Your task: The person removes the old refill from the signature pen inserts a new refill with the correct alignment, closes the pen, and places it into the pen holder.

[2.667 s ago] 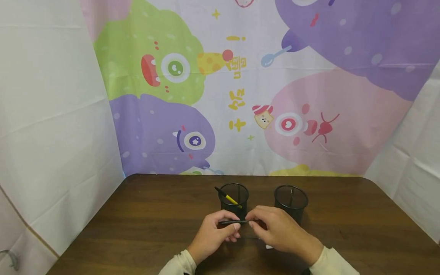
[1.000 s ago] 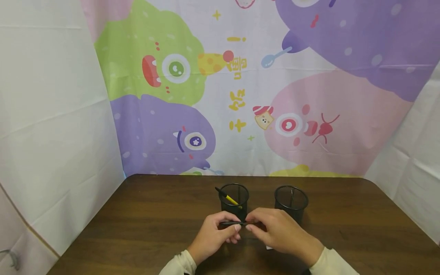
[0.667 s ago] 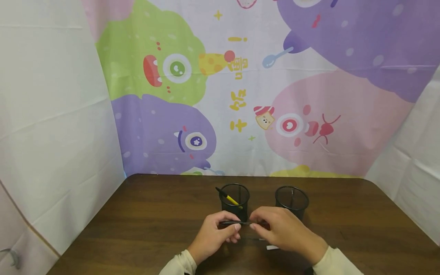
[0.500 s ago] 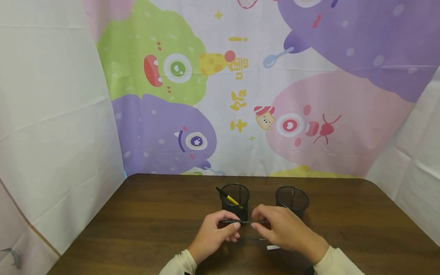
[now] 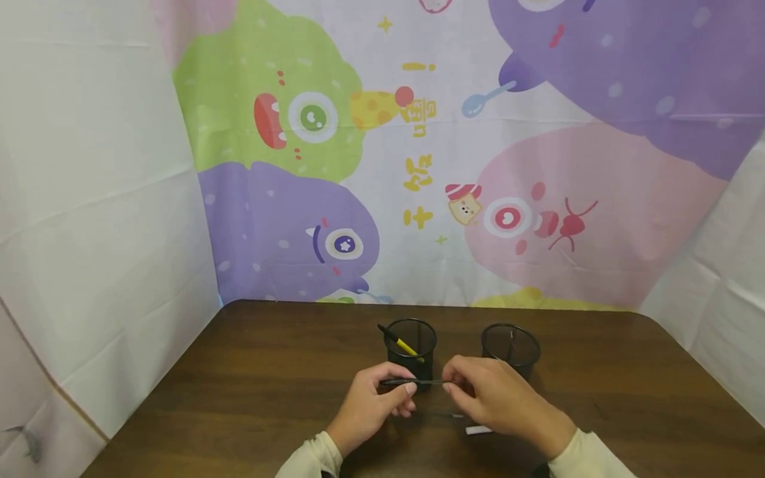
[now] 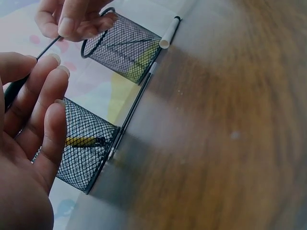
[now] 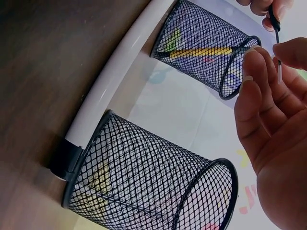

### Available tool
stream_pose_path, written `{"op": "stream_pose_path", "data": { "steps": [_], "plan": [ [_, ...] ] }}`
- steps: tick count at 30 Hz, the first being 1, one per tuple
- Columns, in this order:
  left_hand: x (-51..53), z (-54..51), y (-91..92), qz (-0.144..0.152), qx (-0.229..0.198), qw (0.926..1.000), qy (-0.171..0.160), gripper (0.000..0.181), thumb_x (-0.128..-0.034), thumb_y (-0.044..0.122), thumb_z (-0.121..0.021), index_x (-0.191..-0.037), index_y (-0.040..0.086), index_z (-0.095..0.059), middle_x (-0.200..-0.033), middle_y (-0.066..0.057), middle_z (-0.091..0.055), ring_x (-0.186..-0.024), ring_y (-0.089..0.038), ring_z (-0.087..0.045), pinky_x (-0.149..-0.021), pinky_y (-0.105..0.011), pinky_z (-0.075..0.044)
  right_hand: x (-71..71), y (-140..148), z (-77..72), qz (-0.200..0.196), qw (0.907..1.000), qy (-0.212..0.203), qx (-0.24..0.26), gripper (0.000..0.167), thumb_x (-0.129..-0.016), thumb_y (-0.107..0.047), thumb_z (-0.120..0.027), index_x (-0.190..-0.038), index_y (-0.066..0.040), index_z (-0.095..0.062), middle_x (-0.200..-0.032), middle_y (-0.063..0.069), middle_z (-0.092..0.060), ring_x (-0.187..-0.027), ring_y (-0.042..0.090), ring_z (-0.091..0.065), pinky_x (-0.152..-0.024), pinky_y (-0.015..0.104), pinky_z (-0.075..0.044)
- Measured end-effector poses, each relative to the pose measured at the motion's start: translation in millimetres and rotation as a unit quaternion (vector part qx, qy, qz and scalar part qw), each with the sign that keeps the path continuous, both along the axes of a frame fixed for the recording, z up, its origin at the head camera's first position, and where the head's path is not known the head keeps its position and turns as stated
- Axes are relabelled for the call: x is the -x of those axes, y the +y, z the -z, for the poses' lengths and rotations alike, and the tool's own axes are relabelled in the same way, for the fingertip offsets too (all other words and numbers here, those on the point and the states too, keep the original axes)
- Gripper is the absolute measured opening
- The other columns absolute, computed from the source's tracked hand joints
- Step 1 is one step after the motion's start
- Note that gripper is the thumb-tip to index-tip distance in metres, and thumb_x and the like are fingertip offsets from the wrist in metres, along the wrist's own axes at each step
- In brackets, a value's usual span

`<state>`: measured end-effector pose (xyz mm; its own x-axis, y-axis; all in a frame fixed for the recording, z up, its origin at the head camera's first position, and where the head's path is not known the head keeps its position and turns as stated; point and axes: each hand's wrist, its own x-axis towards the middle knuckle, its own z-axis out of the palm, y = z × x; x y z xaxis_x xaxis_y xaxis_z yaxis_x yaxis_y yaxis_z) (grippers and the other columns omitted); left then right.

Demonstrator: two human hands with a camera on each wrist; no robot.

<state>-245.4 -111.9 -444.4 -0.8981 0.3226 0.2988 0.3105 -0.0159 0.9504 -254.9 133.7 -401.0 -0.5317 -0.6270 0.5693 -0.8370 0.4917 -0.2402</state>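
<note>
Here, my left hand (image 5: 372, 403) pinches a black pen part (image 5: 396, 382); between my hands a thin refill (image 5: 429, 382) runs level from it into the pinch of my right hand (image 5: 499, 396). Pulling straight in line should avoid bending it.

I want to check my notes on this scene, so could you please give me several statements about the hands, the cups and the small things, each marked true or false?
1. The left hand and the right hand hold the same rod. True.
2. The right hand pinches the rod's thick black end. False: the left hand does; the right hand pinches the thin part.
3. The yellow pen is in the left cup, not in the right cup. True.
4. The right cup lies on its side. False: it stands upright.
5. The white tube lies on the table. True.
6. Both cups have solid walls. False: they are mesh.
</note>
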Motion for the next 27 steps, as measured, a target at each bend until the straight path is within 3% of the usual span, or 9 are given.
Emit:
{"op": "stream_pose_path", "data": {
  "steps": [9,20,27],
  "plan": [
    [-1.1,0.0,1.1,0.009,0.000,0.9999,-0.007,0.019,-0.0945,0.011,-0.070,-0.107,-0.003,-0.067,-0.083,-0.019,-0.070,-0.068,-0.018,-0.070,-0.063,-0.032,-0.061,-1.7,-2.0,0.3,-0.007,1.0000,0.001,0.000,0.017,-0.091,-0.011,-0.071,-0.092,-0.025,-0.062,-0.074,-0.023,-0.050,-0.059,-0.004,-0.048,-0.053,0.013,-0.041],
    [-1.3,0.3,1.5,0.017,0.008,0.9998,-0.004,0.017,-0.0939,0.011,-0.071,-0.105,-0.002,-0.067,-0.080,-0.013,-0.071,-0.069,-0.018,-0.070,-0.063,-0.033,-0.061,-3.2,-5.9,1.8,-0.022,0.9996,-0.013,-0.008,0.005,-0.094,-0.013,-0.070,-0.096,-0.017,-0.068,-0.078,-0.021,-0.056,-0.062,-0.007,-0.049,-0.054,0.012,-0.043],
    [-1.9,-1.3,2.2,0.025,0.010,0.9996,-0.005,0.018,-0.0940,0.012,-0.071,-0.106,-0.001,-0.068,-0.081,-0.016,-0.071,-0.069,-0.019,-0.071,-0.063,-0.034,-0.061,-4.2,-5.3,2.7,-0.013,0.9995,-0.022,-0.016,0.006,-0.094,-0.014,-0.070,-0.097,-0.019,-0.069,-0.078,-0.022,-0.056,-0.062,-0.007,-0.049,-0.054,0.013,-0.044]
  ]
}}
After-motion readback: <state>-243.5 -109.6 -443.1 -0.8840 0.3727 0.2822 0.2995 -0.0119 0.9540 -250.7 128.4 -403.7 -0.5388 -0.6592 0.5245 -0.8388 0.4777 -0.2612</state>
